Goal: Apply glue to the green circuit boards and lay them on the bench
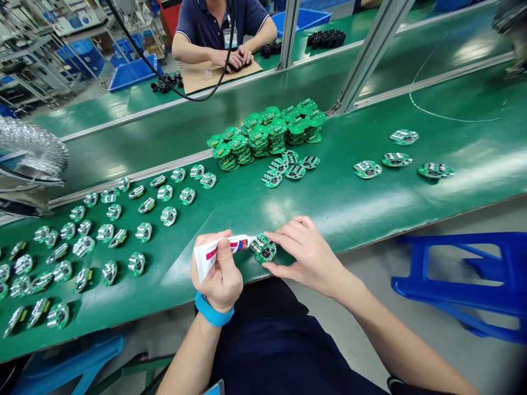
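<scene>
My left hand (220, 274), with a blue band at its wrist, is closed around a white glue tube (222, 249) with magenta, orange and blue print. The tube's nozzle points right and meets the left edge of a green circuit board (263, 248); whether it touches cannot be made out. My right hand (302, 249) pinches that board at its right side between thumb and fingers, just above the table's front edge. Black and white parts sit on the board's upper face.
Stacks of green boards (263, 131) stand at the back of the green table (313, 203), with several loose boards (288, 167) before them. Many boards (105, 233) are spread leftward, several (368, 169) rightward. A co-worker's hands (239, 57) are across the bench. A blue stool (465, 274) stands right.
</scene>
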`<control>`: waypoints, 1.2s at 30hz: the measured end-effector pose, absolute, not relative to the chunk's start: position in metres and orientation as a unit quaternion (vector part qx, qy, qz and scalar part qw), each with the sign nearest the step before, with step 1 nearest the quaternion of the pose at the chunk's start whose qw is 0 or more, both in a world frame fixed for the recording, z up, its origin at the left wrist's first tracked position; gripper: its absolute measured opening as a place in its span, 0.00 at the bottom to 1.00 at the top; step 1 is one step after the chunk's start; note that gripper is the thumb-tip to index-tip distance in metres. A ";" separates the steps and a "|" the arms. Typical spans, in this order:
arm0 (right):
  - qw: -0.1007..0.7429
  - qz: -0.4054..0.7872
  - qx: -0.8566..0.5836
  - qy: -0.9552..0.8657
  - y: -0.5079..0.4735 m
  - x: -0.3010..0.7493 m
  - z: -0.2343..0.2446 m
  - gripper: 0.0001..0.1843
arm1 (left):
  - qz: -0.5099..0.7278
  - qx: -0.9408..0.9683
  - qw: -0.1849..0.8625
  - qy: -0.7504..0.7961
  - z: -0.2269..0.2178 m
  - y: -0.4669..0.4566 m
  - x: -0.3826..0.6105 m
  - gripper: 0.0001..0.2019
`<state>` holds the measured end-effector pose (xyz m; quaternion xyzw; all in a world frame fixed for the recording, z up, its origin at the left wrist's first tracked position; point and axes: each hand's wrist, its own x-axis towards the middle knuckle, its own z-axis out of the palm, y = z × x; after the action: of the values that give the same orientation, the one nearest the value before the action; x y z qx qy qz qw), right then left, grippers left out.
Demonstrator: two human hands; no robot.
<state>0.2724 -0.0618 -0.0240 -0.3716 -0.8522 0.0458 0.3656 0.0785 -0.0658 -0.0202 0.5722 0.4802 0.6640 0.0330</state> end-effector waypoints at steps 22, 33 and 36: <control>0.377 0.071 -0.377 -0.843 -0.060 0.272 -0.025 0.17 | 0.641 0.636 0.030 0.429 -0.017 -0.084 0.092 0.06; 0.360 0.075 -0.471 -0.802 -0.039 0.310 -0.029 0.20 | 0.732 0.464 -0.074 0.493 -0.004 -0.070 0.082 0.14; 0.325 0.028 -0.572 -0.753 -0.005 0.363 -0.025 0.21 | 0.742 0.378 -0.056 0.550 -0.011 -0.062 0.067 0.16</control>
<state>0.3633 -0.0054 -0.0254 -0.5719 -0.7529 0.0282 0.3245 0.0672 -0.0615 -0.0112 0.3785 0.5501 0.7423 -0.0561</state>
